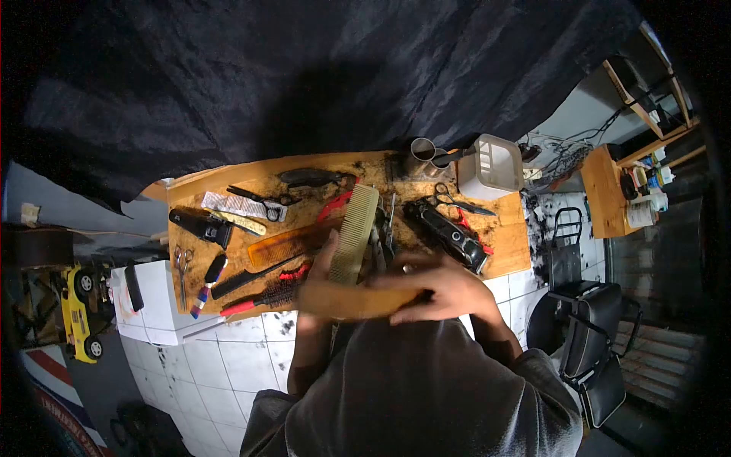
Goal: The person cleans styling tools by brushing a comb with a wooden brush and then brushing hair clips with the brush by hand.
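My left hand [321,276] is closed around the lower end of a wide cream comb [355,228], which stands with its far end pointing away from me. Across it, my right hand [451,289] grips a long brown tool [358,303], perhaps a wooden brush, smeared by motion. The tool passes in front of the comb's near end; whether they touch I cannot tell. Beside my left hand lie an amber comb [283,245] and a round hairbrush [272,295] with a red handle. Beyond my right hand rests a black hair clipper [451,234].
The wooden table [506,247] is strewn with hair clippings. On it are a black trimmer [199,226], scissors [183,266], a striped-handled brush [207,288], a metal cup [421,150] and a clear plastic tub [487,183]. A black chair [590,327] stands to the right.
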